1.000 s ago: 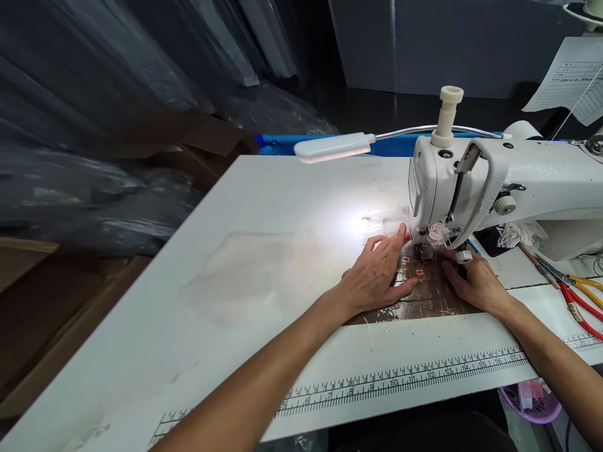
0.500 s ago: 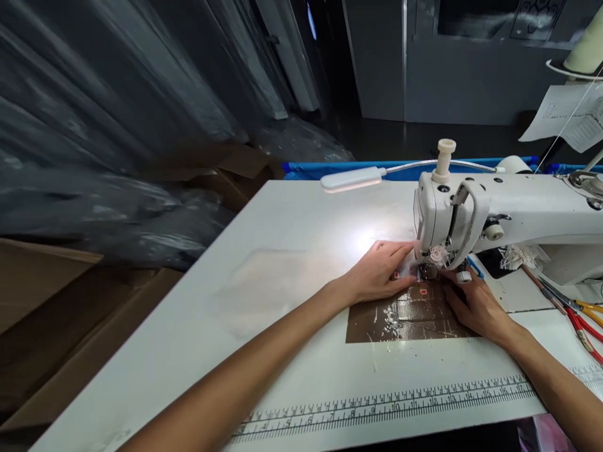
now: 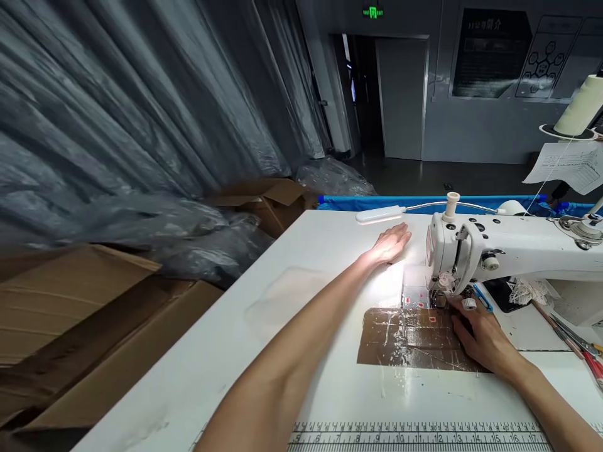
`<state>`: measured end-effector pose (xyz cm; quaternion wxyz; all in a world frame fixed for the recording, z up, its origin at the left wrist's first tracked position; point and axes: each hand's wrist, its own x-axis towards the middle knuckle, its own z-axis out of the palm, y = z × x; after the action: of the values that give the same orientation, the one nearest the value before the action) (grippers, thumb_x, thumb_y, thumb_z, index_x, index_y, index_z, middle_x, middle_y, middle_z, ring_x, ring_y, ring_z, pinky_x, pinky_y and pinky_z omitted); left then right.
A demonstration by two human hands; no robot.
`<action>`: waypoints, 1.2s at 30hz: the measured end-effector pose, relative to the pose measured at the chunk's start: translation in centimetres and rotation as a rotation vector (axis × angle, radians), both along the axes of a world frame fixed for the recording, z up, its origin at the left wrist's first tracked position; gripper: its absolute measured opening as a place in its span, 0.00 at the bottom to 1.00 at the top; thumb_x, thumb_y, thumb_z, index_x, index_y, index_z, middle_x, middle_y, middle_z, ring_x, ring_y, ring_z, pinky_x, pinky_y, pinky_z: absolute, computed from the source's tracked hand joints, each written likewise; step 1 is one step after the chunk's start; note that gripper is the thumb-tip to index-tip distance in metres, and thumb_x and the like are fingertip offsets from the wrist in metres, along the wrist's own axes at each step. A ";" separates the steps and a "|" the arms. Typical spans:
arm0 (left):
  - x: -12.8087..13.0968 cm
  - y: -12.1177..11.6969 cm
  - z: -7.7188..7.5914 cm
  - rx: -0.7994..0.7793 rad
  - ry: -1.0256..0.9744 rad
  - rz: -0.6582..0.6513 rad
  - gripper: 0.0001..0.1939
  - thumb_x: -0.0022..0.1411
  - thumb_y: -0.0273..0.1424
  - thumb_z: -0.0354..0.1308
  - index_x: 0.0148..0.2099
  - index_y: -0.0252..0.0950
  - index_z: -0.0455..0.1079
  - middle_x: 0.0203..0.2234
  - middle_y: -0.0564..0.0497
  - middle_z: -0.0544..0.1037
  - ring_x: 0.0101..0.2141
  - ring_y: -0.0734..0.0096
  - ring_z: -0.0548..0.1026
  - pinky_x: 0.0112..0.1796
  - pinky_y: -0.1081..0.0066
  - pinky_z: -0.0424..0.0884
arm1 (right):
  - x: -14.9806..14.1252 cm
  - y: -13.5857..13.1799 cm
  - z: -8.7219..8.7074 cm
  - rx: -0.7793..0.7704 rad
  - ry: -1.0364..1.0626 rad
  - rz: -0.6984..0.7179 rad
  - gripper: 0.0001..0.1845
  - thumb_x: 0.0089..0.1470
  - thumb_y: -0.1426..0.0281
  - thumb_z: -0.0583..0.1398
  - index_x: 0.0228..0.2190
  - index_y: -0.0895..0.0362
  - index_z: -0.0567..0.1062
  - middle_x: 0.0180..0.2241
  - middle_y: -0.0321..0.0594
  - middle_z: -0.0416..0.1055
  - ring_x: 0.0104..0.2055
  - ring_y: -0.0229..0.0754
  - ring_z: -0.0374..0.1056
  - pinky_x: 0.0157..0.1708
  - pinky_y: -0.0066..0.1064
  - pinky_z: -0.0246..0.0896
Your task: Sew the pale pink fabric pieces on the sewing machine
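Observation:
My left hand (image 3: 390, 243) lies with fingers stretched out on the white tabletop, in the lamp's bright patch, left of the sewing machine (image 3: 490, 242). Whether anything thin is under its palm is hard to see. By the presser foot (image 3: 439, 299), my right hand (image 3: 480, 329) has its index finger reaching to the foot and its thumb apart, over the edge of a brown, tape-covered sheet (image 3: 386, 336). No held thing is visible in it. Clear plates with small red marks (image 3: 421, 296) lie left of the foot. A pinkish rosette (image 3: 445, 280) hangs on the machine head.
A slim lamp (image 3: 379, 215) reaches over the table (image 3: 282, 301). Scissors (image 3: 577, 339), a blue tool (image 3: 483, 297) and white threads (image 3: 525, 290) lie right. A printed ruler (image 3: 419, 434) runs along the front. Cardboard boxes (image 3: 108, 339) stand left; a thread cone (image 3: 579, 103) stands at right.
My left hand has moved from beside the presser foot back and away across the table. The right hand stays by the foot. My view has tilted up, showing more of the room.

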<state>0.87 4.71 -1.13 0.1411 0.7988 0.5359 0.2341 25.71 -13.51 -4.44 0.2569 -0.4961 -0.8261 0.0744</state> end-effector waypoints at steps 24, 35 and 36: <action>-3.8 -4.5 -0.1 -0.055 -0.051 0.176 0.11 0.60 0.36 0.53 0.35 0.36 0.75 0.45 0.41 0.78 0.52 0.52 0.71 0.53 0.59 0.65 | 0.1 -0.1 -0.1 0.048 -0.102 -0.012 0.18 0.62 0.69 0.51 0.46 0.57 0.77 0.41 0.49 0.73 0.40 0.50 0.72 0.34 0.38 0.72; -2.1 -3.5 -0.5 -0.249 -0.471 0.220 0.05 0.51 0.31 0.61 0.27 0.35 0.70 0.27 0.47 0.76 0.33 0.62 0.75 0.37 0.66 0.72 | 0.1 -0.2 0.1 0.122 -0.156 0.009 0.18 0.64 0.68 0.49 0.42 0.56 0.78 0.38 0.48 0.75 0.35 0.47 0.72 0.30 0.37 0.72; -2.1 -3.3 -0.5 -0.292 -0.524 0.213 0.06 0.52 0.32 0.61 0.28 0.35 0.70 0.25 0.48 0.76 0.30 0.65 0.75 0.34 0.68 0.72 | 0.1 -0.2 0.2 0.121 -0.150 0.017 0.18 0.64 0.68 0.49 0.42 0.56 0.78 0.39 0.49 0.75 0.35 0.48 0.73 0.30 0.37 0.72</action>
<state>-1.25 1.39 -1.67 0.3621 0.6219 0.5899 0.3661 25.83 -13.69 -4.27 0.2230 -0.4767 -0.8502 -0.0108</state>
